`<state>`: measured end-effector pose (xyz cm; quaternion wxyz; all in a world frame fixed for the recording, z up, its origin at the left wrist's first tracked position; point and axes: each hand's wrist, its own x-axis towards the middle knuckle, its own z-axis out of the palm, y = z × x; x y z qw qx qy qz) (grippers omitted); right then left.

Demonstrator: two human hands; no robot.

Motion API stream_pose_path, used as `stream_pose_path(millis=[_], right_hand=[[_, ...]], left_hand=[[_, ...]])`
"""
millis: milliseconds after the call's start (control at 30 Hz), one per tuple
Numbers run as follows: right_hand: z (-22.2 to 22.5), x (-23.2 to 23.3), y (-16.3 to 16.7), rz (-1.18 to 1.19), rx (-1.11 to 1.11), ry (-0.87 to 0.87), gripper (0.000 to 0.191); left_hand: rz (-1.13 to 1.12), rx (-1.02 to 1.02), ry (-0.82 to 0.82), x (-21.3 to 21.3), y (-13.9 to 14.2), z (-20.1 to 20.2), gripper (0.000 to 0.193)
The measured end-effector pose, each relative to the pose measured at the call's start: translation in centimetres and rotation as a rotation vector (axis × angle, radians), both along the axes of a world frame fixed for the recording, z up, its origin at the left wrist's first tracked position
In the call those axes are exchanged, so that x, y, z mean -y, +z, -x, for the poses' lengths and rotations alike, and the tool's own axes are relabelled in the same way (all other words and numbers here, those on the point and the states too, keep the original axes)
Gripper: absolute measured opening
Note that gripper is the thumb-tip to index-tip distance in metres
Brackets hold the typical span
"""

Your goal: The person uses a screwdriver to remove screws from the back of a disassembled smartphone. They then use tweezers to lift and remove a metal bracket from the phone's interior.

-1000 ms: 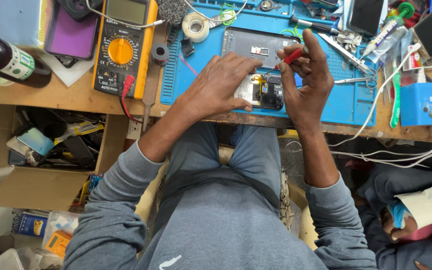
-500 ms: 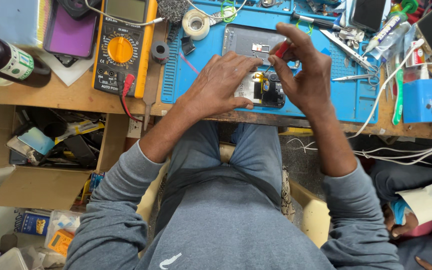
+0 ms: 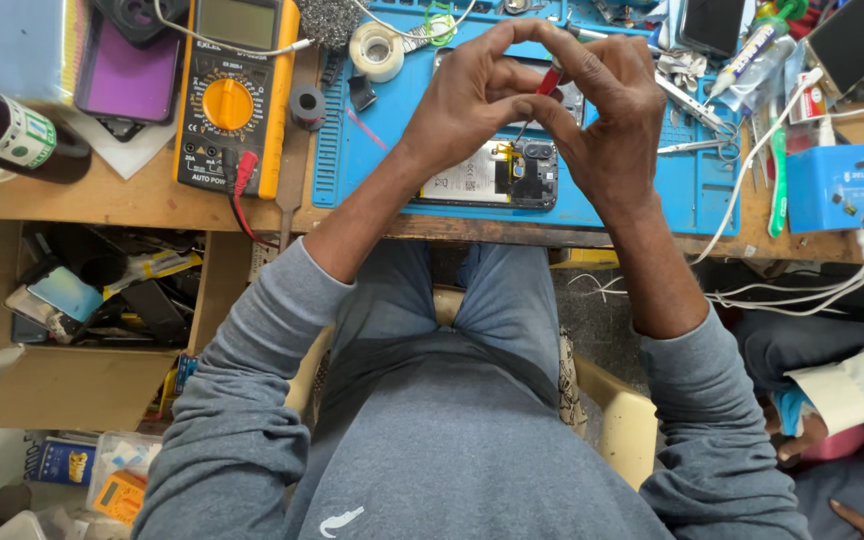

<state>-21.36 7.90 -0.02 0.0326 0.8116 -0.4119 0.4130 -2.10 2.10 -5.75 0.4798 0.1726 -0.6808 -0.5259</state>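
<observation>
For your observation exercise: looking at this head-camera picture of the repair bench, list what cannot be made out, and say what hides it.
Head view only:
- Upper part of the opened phone: covered by both hands.
- Tip of the red-handled screwdriver: too thin to tell whether it touches the phone.
- Left hand and right hand: fingers overlap, so which hand grips the tool is unclear.
- Multimeter: its top is cut off by the upper edge.
- Blue box: contents unseen.

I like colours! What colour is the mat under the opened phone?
Blue rubber work mat, clearest in the head view.
</observation>
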Motion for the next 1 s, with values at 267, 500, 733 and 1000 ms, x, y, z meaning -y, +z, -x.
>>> stream_pose_path(millis=[267,500,733,1000], right_hand=[[0.0,0.0,0.8,-0.021,0.010,0.173,0.053],[-0.7,-0.5,0.6,0.036,-0.009,-0.025,0.053],[-0.3,-0.9,0.0,0.007,0.013,0.090,0.054],[-1.1,-0.4,-0.3,-0.076,0.126,0.060,0.051]], left_hand=[[0.188,0.120,0.210,-1.3,1.9,-0.1,0.063],[-0.096,0.056,0.061,-0.9,2.0,-0.3,0.052],[0.011,-0.026,-0.213,-0.5,2.4,-0.7,0.070],[-0.001,0.232,0.195,-0.4,1.6,0.2,0.067]])
